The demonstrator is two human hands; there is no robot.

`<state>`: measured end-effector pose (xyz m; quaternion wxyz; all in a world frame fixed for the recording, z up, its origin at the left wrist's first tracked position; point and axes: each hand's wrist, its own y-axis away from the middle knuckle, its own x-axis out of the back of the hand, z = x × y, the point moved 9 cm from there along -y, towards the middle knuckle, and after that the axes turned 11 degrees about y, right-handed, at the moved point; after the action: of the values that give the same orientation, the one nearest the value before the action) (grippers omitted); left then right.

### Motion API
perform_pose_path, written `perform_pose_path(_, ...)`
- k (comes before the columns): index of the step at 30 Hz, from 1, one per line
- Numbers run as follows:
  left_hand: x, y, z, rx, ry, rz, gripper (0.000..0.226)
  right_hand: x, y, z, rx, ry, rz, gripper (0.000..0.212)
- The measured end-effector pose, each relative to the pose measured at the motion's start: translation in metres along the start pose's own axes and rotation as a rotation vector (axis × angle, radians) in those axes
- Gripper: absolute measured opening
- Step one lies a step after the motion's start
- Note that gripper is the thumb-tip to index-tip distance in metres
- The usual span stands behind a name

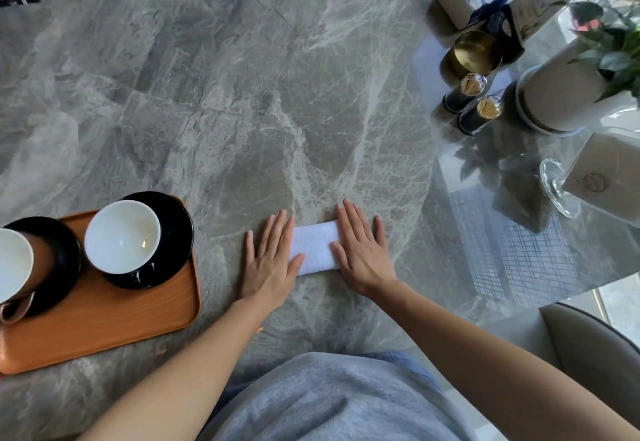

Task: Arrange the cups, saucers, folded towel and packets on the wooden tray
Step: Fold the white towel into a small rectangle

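A grey veined marble table fills the view; the folded towel lies on it toward the near edge, off the wooden tray and to its right; its long axis runs left to right, roughly along that edge; it is white, nubbly, a narrow flat band. The left hand and right hand press flat on its two ends, fingers straight and slightly spread. Two white-lined cups sit on black saucers on the tray.
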<state>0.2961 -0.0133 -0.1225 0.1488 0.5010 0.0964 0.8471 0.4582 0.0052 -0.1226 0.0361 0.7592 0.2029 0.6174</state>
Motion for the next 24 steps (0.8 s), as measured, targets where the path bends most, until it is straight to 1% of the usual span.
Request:
perform_pose_path(3,0.002,-0.001,0.001,-0.003,0.013,-0.009,0.067,0.000,-0.001,-0.001,0.003,0.005,0.008,0.064)
perform_pose_path(5,0.004,0.000,0.002,-0.008,0.068,-0.012,0.068,-0.001,-0.001,-0.001,0.007,-0.012,0.003,0.064)
perform_pose_path(8,0.008,0.003,0.001,0.003,0.244,-0.013,0.071,0.002,0.000,0.000,0.012,-0.100,-0.018,0.066)
perform_pose_path(11,0.023,0.006,-0.003,0.043,0.473,0.064,0.074,0.021,0.001,-0.003,0.029,-0.188,0.014,0.066)
perform_pose_path(13,0.031,0.013,-0.008,0.108,0.652,0.140,0.072,0.045,0.006,-0.007,0.054,-0.166,0.144,0.058)
perform_pose_path(14,0.033,0.018,-0.012,0.167,0.701,0.175,0.072,0.057,0.010,-0.011,0.066,-0.159,0.214,0.051)
perform_pose_path(15,0.033,0.023,-0.018,0.245,0.715,0.197,0.073,0.065,0.013,-0.016,0.073,-0.177,0.251,0.044)
perform_pose_path(16,0.030,0.028,-0.024,0.333,0.702,0.200,0.074,0.067,0.015,-0.022,0.078,-0.206,0.245,0.039)
perform_pose_path(18,0.020,0.037,-0.030,0.468,0.631,0.145,0.079,0.058,0.016,-0.032,0.081,-0.223,0.165,0.036)
perform_pose_path(19,0.016,0.039,-0.028,0.499,0.615,0.105,0.080,0.051,0.014,-0.034,0.072,-0.203,0.124,0.036)
perform_pose_path(21,0.011,0.039,-0.021,0.520,0.655,0.050,0.082,0.041,0.012,-0.033,0.038,-0.150,0.081,0.036)
perform_pose_path(24,0.003,0.037,-0.010,0.553,0.718,-0.017,0.081,0.034,0.009,-0.031,0.015,-0.120,0.059,0.036)
